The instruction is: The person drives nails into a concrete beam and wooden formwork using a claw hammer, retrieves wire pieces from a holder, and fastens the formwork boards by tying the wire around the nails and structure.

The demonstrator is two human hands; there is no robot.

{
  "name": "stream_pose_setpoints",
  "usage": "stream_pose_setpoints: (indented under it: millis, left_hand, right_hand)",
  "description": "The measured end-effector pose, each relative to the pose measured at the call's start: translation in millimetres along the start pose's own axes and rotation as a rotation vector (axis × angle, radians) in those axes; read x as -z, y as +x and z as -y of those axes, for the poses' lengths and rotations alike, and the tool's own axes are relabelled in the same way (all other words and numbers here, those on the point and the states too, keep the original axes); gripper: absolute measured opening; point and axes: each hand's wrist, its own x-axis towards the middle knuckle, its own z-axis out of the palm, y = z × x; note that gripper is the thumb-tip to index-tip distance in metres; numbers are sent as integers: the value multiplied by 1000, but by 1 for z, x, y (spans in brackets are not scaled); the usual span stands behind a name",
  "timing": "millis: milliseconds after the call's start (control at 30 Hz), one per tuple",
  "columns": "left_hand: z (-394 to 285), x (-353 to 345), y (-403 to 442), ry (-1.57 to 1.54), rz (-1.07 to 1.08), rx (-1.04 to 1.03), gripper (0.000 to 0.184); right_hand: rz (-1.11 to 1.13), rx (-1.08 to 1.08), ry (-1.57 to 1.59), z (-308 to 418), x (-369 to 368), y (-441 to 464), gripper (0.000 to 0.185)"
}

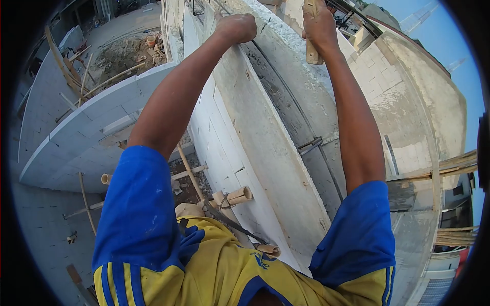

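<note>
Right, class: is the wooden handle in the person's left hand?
No, the right hand grips the wooden handle, and the left hand is well apart from it.

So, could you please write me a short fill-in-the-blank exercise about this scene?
1. The wooden piece is held in the person's ____ hand.
2. Both sleeves of the yellow shirt are ____.
3. Its left shoulder shows three parallel ____.

Missing words: right; blue; stripes.
</note>
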Motion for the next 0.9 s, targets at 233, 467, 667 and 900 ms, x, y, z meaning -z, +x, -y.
stream_pose_setpoints:
  millis: [233,467,667,900]
  left_hand:
    - [2,-3,5,9,-57,-62,30]
    - [1,-6,11,-3,-103,-27,32]
    - [0,2,-7,-9,-26,-44,31]
    - [-3,3,-2,-30,-39,-27,33]
  right_hand:
    - [304,-405,252,-9,3,16,42]
    - [583,-174,-20,25,-4,28,32]
    - [359,-349,42,67,34,42,31]
    - [633,-457,-11,8,6,23,37]
